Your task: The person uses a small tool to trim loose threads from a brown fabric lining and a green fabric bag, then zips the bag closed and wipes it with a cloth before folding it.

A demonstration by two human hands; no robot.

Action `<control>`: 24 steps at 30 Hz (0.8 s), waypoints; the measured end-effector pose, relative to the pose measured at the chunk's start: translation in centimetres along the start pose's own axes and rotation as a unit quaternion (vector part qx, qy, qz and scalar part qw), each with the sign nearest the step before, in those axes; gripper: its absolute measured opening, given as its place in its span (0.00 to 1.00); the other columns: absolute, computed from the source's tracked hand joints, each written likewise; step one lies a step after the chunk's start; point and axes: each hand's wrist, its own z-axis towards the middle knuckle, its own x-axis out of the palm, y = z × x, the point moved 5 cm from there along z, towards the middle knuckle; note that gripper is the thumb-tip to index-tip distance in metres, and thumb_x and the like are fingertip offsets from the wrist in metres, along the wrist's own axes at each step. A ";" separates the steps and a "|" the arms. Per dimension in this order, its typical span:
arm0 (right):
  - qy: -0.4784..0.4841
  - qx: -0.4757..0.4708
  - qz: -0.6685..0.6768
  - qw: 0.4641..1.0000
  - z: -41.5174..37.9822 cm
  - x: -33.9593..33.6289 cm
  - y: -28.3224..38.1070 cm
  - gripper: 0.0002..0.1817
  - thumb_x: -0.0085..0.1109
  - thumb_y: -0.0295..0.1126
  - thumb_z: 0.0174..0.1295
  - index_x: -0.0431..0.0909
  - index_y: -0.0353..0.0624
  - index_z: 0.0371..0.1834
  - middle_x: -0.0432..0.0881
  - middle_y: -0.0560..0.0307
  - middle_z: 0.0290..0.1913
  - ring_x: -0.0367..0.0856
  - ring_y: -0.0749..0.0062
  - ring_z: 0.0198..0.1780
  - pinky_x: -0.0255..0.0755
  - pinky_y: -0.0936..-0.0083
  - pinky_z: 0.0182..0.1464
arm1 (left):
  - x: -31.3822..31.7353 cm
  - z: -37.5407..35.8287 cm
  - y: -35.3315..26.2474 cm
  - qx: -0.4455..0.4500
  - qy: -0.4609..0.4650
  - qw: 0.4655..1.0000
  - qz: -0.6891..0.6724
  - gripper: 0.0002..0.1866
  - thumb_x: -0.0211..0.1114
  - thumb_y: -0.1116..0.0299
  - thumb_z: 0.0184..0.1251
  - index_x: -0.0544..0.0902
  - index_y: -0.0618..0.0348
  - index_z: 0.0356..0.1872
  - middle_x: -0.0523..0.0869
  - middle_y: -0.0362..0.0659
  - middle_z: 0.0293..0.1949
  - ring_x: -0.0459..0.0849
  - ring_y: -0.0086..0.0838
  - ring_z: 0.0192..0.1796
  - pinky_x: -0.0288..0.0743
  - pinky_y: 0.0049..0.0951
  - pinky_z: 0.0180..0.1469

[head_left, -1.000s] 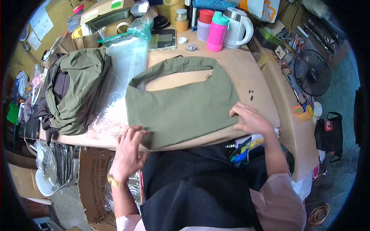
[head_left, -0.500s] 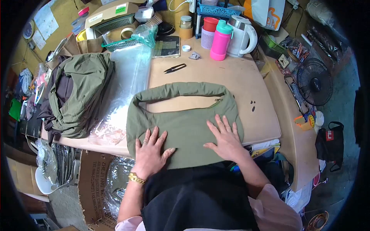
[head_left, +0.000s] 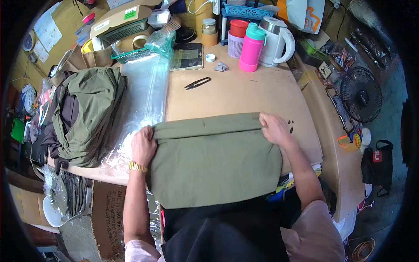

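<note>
An olive green fabric shoulder bag (head_left: 216, 168) lies at the table's front edge, its lower part by my black apron. Its strap is folded down across the top, forming a straight band. My left hand (head_left: 144, 144) is closed on the bag's upper left corner, a gold watch on the wrist. At the upper right corner, my right hand (head_left: 274, 128) grips the bag with fingers curled round the fabric. Between both hands the top edge is stretched taut.
Black thread snips (head_left: 197, 83) lie on the table (head_left: 244, 94) beyond the bag. More olive and dark fabric bags (head_left: 89, 113) are piled at left beside clear plastic sheets (head_left: 144, 87). A pink bottle (head_left: 252, 48) and an electric kettle (head_left: 277, 43) stand at the back.
Both hands have gone from lying flat on the bag to gripping its upper corners. The strap has folded down, closing the gap beneath it, and the bag sits slightly nearer me.
</note>
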 end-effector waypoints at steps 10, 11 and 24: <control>-0.083 -0.083 0.056 0.992 -1.2 1.8 -1.7 0.12 0.51 0.14 0.49 0.61 0.40 0.30 0.72 0.45 0.27 0.73 0.39 0.33 0.66 0.49 0.37 | -0.1 -2.3 -0.5 0.011 -0.055 0.997 -0.046 0.10 0.58 0.84 0.44 0.67 0.61 0.25 0.70 0.51 0.21 0.73 0.51 0.27 0.67 0.46 0.32; -0.090 -0.084 0.052 0.991 -1.2 1.8 -1.8 0.12 0.52 0.14 0.48 0.62 0.40 0.31 0.72 0.45 0.27 0.74 0.40 0.33 0.66 0.50 0.37 | 0.1 -2.3 -0.3 0.005 -0.044 0.998 -0.042 0.10 0.58 0.84 0.44 0.68 0.60 0.26 0.72 0.51 0.22 0.74 0.50 0.28 0.68 0.45 0.33; 0.034 -0.095 0.138 0.985 1.5 -2.5 6.8 0.25 0.68 0.45 0.63 0.75 0.40 0.56 0.80 0.44 0.55 0.75 0.51 0.64 0.69 0.60 0.63 | -3.9 -0.6 -4.9 0.126 -0.161 0.978 -0.035 0.16 0.67 0.84 0.44 0.82 0.57 0.37 0.81 0.44 0.38 0.81 0.44 0.43 0.76 0.40 0.45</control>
